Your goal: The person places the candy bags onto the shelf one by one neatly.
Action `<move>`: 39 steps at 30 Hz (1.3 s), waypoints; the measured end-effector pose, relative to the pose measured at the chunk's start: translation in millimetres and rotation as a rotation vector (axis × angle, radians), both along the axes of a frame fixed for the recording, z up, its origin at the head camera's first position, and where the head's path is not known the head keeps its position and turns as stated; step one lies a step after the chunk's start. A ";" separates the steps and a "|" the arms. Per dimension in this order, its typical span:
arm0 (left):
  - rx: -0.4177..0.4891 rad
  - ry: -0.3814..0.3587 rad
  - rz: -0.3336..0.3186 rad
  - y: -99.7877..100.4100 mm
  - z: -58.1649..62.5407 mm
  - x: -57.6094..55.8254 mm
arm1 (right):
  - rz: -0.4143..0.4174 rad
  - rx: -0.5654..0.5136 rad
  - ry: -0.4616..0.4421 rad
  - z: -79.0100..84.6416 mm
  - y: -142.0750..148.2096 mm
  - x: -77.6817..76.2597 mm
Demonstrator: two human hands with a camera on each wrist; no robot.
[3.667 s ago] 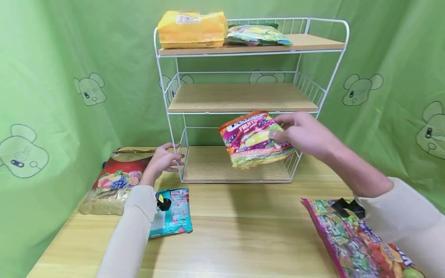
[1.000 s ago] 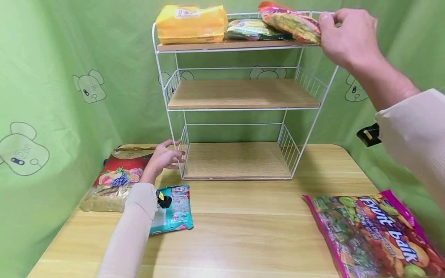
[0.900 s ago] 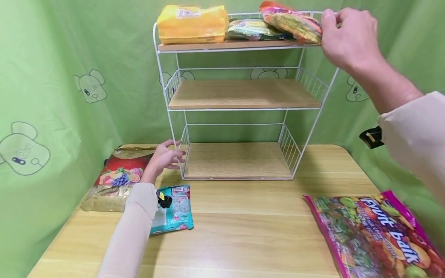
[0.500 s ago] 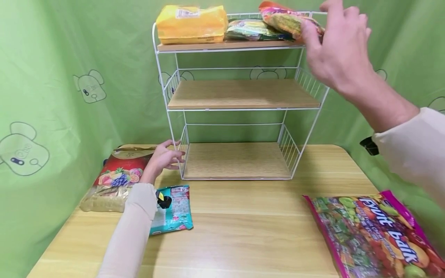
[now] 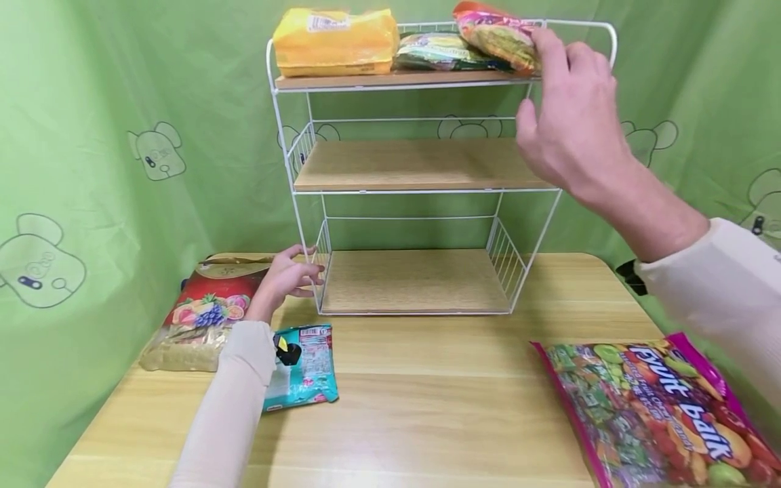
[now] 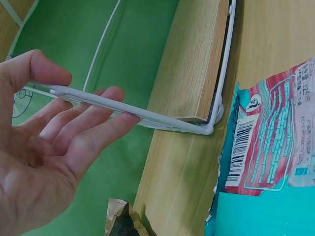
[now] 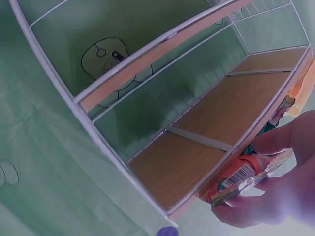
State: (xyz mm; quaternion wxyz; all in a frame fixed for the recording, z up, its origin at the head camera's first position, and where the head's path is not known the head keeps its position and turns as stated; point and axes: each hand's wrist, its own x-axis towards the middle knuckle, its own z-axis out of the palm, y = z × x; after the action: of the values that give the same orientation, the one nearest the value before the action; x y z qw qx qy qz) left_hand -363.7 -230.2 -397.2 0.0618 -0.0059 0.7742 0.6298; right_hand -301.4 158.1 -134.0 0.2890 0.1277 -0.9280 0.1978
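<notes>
On the left side of the white wire rack [image 5: 297,224], my left hand [image 5: 287,276] holds the front post, thumb on one side and fingers on the other, as the left wrist view [image 6: 64,128] shows. My right hand [image 5: 576,112] is at the top shelf's right end, its fingertips at a purple and orange fruit candy bag [image 5: 497,37] and its thumb spread below, off the bag. That bag leans over a green packet [image 5: 442,53]. In the right wrist view, the candy bag's edge [image 7: 253,179] shows among the fingers.
A yellow package [image 5: 335,44] stands at the top shelf's left. On the wooden table [image 5: 421,420] lie a red and gold bag [image 5: 213,305] at left, a teal packet [image 5: 305,366] by the left forearm, and a Fyuit balk candy bag [image 5: 665,407] at right.
My right hand carried the fruit candy bag up onto the top shelf, then loosened its grip and moved slightly down and left, thumb spreading away. My left hand stayed on the post.
</notes>
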 end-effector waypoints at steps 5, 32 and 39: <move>-0.006 0.001 0.002 0.6 0.1 0.5 | 0.008 -0.025 0.021 -3.6 -4.1 -2.1; -0.004 -0.006 -0.011 0.9 2.1 -2.7 | 0.008 -0.056 -0.017 -2.6 -9.0 -32.8; 0.005 -0.013 -0.002 -0.2 -0.7 -1.5 | 0.012 -0.030 -0.029 -3.9 -9.4 -37.2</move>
State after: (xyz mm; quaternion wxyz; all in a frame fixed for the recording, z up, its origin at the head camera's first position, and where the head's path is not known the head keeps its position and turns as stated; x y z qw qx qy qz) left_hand -365.2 -230.4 -398.0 0.0677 -0.0090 0.7722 0.6317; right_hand -338.6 148.7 -137.9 0.2761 0.1260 -0.9282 0.2152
